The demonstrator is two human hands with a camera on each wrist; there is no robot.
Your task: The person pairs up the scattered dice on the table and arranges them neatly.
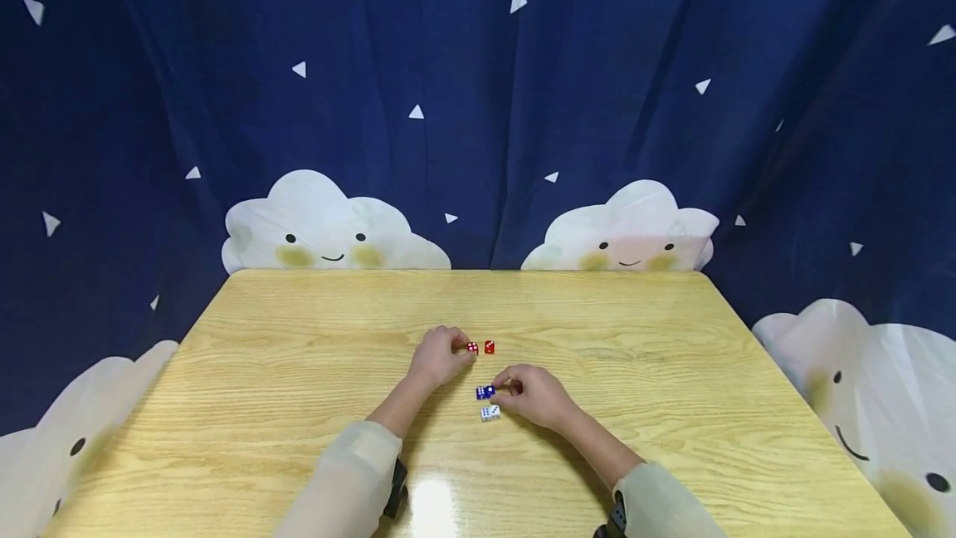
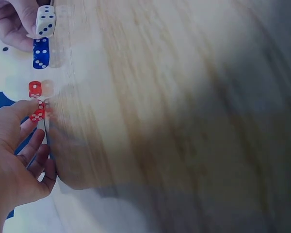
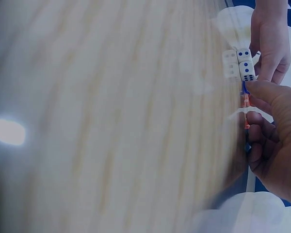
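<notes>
My left hand [image 1: 441, 355] pinches a red die [image 1: 472, 348] between thumb and fingers, low over the wooden table. A second red die [image 1: 489, 347] sits a small gap to its right. Nearer to me, two blue dice [image 1: 480, 393] stand side by side, and the fingertips of my right hand [image 1: 536, 394] pinch the right one. Just in front of them is a pair of white dice [image 1: 490, 413] set against each other. In the right wrist view the white dice [image 3: 247, 71] partly hide the blue die [image 3: 245, 86] at my thumb.
The light wooden table [image 1: 299, 405] reaches back to a dark blue curtain [image 1: 478, 106] with white triangles and smiling clouds. A bright light reflection [image 1: 433, 509] lies near the front of the table. A dark band with a device [image 1: 397, 488] is worn at each sleeve.
</notes>
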